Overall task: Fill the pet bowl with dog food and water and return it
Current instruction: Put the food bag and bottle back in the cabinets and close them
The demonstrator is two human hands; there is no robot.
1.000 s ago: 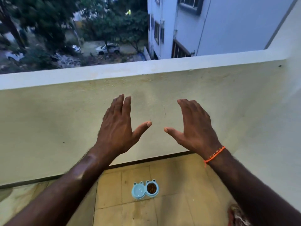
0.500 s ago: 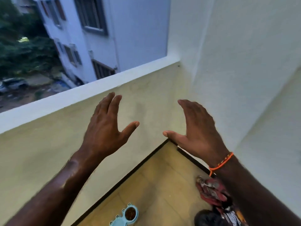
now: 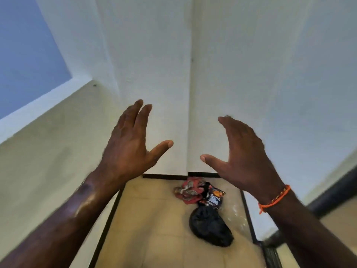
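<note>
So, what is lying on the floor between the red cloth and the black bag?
In the head view, a dark printed packet lies between the red cloth and the black bag, against both.

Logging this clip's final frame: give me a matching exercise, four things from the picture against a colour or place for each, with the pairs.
Things:
1. wrist band
2. tied bag
3. crumpled cloth
4. left hand

Descriptions:
A. black, lying on the floor tiles
B. orange, around the right wrist
C. raised with fingers straight, holding nothing
D. red, on the floor by the wall corner

Pairs: 1-B, 2-A, 3-D, 4-C

The right hand is raised and empty as well.
</note>
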